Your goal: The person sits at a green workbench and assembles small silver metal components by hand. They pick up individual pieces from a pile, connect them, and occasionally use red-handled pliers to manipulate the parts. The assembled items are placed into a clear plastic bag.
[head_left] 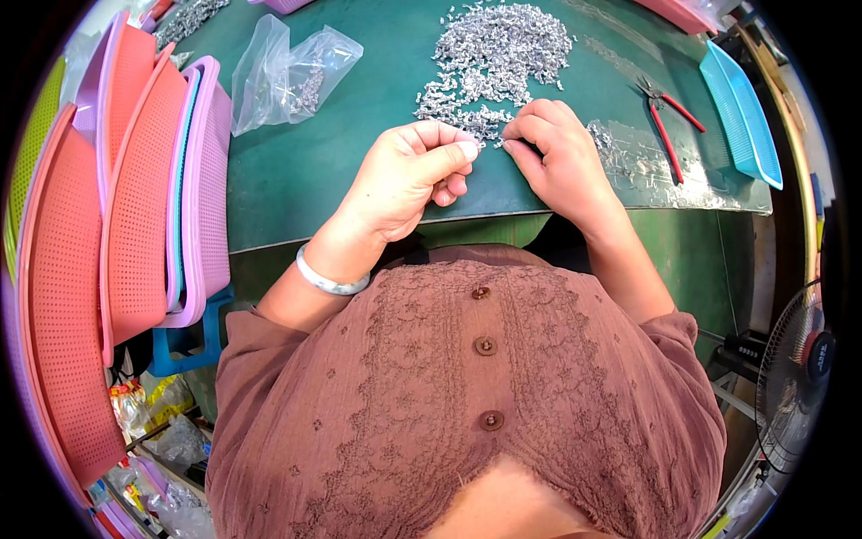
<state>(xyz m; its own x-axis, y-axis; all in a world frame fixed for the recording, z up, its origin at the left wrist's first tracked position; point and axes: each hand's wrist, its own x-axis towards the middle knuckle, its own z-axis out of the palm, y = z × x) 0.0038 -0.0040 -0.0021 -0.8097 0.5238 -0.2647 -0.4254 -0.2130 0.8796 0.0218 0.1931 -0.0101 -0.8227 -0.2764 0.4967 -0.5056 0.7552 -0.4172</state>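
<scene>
A heap of small silver metal parts spreads over the green tabletop, trailing toward my fingers. My left hand is closed in a pinch, thumb against forefinger, with a tiny metal part showing at the tips. Close on its right, my right hand also pinches at the near end of the heap, and a small silver part shows at its fingertips. The exact shape of these pieces is too small to make out. Both hands are just above the table near its front edge.
A clear plastic bag with some metal parts lies left of the heap. Red-handled pliers rest at the right, near a blue basket. Stacked pink baskets and purple baskets stand at left. A fan is at lower right.
</scene>
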